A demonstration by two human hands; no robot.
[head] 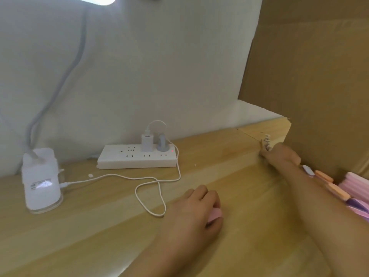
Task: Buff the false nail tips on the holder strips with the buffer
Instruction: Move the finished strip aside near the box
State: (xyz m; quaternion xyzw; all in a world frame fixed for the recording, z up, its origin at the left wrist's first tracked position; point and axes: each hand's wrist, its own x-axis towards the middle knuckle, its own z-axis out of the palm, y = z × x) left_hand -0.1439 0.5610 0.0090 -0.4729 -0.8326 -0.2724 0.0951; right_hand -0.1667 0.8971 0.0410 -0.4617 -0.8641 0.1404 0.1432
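Note:
My left hand [196, 209] rests on the wooden table [229, 172] near the middle, fingers curled round a pink buffer block [214, 215] that shows only at its end. My right hand [281, 154] reaches far to the right back corner and pinches a holder strip with small false nail tips [266, 142] standing up from its fingers. The strip is blurred and its nails cannot be told apart.
A white power strip [137, 157] with a charger and grey plug sits at the back; its white cable [151, 194] loops toward my left hand. A white lamp base [41, 180] stands at left. Orange, white and pink buffers [339, 191] lie beside a cardboard box [319, 86].

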